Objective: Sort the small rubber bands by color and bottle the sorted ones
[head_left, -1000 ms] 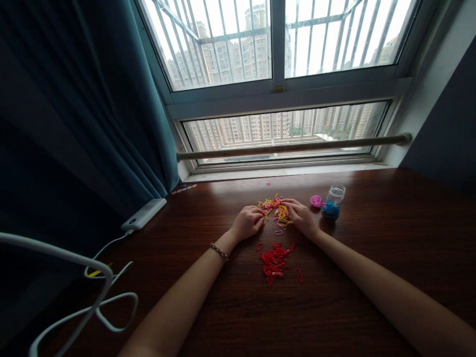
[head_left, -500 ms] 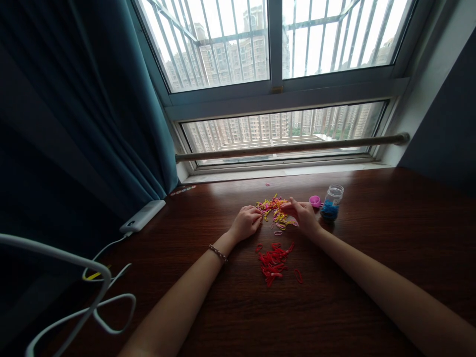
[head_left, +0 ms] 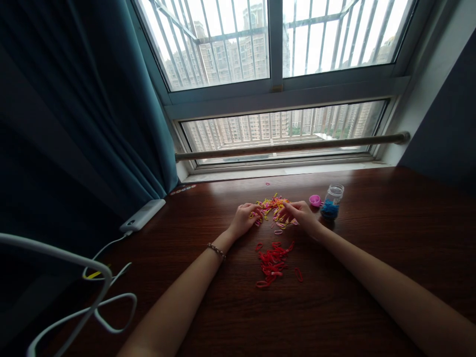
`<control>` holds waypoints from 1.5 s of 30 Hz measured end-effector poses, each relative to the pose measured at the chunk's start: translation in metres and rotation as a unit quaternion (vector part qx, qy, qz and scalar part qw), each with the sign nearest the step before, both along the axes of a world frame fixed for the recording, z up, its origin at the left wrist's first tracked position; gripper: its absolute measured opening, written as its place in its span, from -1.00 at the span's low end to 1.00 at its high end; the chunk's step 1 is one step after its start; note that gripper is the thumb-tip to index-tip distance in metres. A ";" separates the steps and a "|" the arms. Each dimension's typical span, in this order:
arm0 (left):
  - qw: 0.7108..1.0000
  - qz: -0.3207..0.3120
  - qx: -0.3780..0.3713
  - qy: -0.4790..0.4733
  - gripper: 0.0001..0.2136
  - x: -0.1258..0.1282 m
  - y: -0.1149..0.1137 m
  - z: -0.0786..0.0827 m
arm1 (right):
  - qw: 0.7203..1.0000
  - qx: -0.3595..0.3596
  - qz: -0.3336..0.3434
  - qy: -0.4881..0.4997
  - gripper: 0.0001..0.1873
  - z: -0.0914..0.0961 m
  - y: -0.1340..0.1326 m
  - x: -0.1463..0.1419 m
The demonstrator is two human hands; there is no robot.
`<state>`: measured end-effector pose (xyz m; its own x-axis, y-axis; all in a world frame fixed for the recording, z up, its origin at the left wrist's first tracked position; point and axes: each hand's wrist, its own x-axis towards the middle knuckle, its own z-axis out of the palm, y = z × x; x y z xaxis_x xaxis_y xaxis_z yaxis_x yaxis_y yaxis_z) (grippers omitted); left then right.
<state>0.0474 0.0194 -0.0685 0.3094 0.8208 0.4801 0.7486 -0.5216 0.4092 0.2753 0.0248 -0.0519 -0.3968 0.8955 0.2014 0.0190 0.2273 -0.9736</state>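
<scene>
A loose pile of small rubber bands in yellow, pink and orange lies between my two hands. My left hand rests at the pile's left edge. Its fingers reach over a few bands, slightly apart. On the pile's right side is my right hand, thumb and fingers drawn together and pointing down into the bands. Whatever sits between those fingertips is too small to make out. Nearer to me, a separate heap of red rubber bands spreads between my forearms, with one red band lying apart on its right.
A glass jar with blue bands inside stands right of my right hand, beside a pink lid. White cables and a white power bank occupy the left side. A window rail crosses behind the wooden table.
My right hand's fingers have closed and dipped into the mixed pile. My left hand's fingers have loosened, showing bands under them. At the near edge of the red heap, a red band has appeared.
</scene>
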 end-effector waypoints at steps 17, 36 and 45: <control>0.995 0.035 -0.004 0.091 -0.87 0.003 -0.002 -0.001 | 0.947 0.235 -0.148 -0.160 -0.58 -0.022 0.019 0.006; 0.932 -0.242 -0.268 0.004 -0.81 0.030 -0.035 0.048 | 0.941 0.299 -0.026 -0.154 -0.63 -0.021 0.016 0.000; 0.909 -0.298 -0.289 0.026 -0.76 0.027 -0.033 0.045 | 0.961 0.220 -0.132 -0.107 -0.53 -0.012 0.008 0.003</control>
<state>0.0748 -0.0136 -0.0237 0.7923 0.6100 -0.0061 0.4293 -0.5504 0.7161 0.2782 0.0325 -0.0636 -0.2415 0.8182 0.5218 0.3224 0.5748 -0.7521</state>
